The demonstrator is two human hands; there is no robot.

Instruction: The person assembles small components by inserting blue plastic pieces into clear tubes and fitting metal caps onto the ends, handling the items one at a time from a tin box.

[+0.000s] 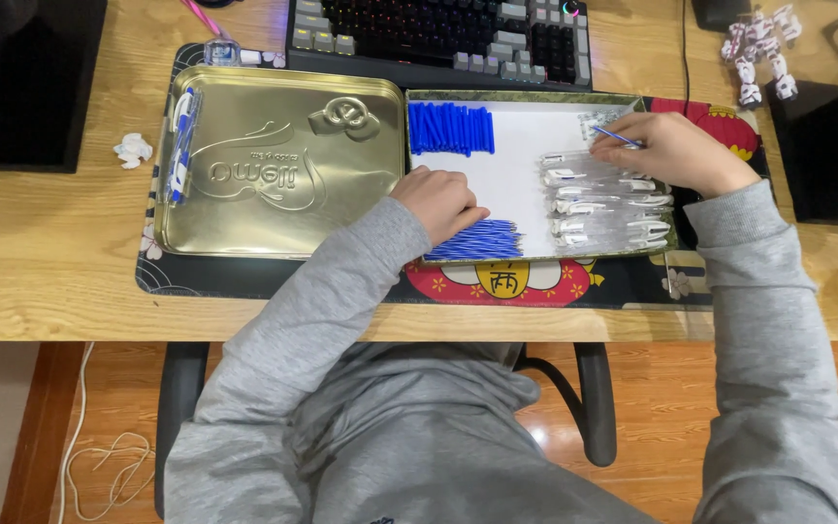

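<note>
2 hands (438,199) (676,150) over 1 tray (526,97), 2 refill piles (450,129).

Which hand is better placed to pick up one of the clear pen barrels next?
Left, probably. The right hand lies nearer the clear pen barrels, but its grip already holds a blue refill. The left hand, resting by the blue refills, looks empty.

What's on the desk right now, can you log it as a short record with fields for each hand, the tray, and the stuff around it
left hand: rests on a bundle of blue refills at the tray's near edge
right hand: pinches one thin blue refill over the clear pen barrels
tray: shallow tin lined white, with a row of blue caps at the far left
beside tray: gold tin lid lying upside down, on its left
behind: keyboard
left of lid: crumpled white paper
</note>
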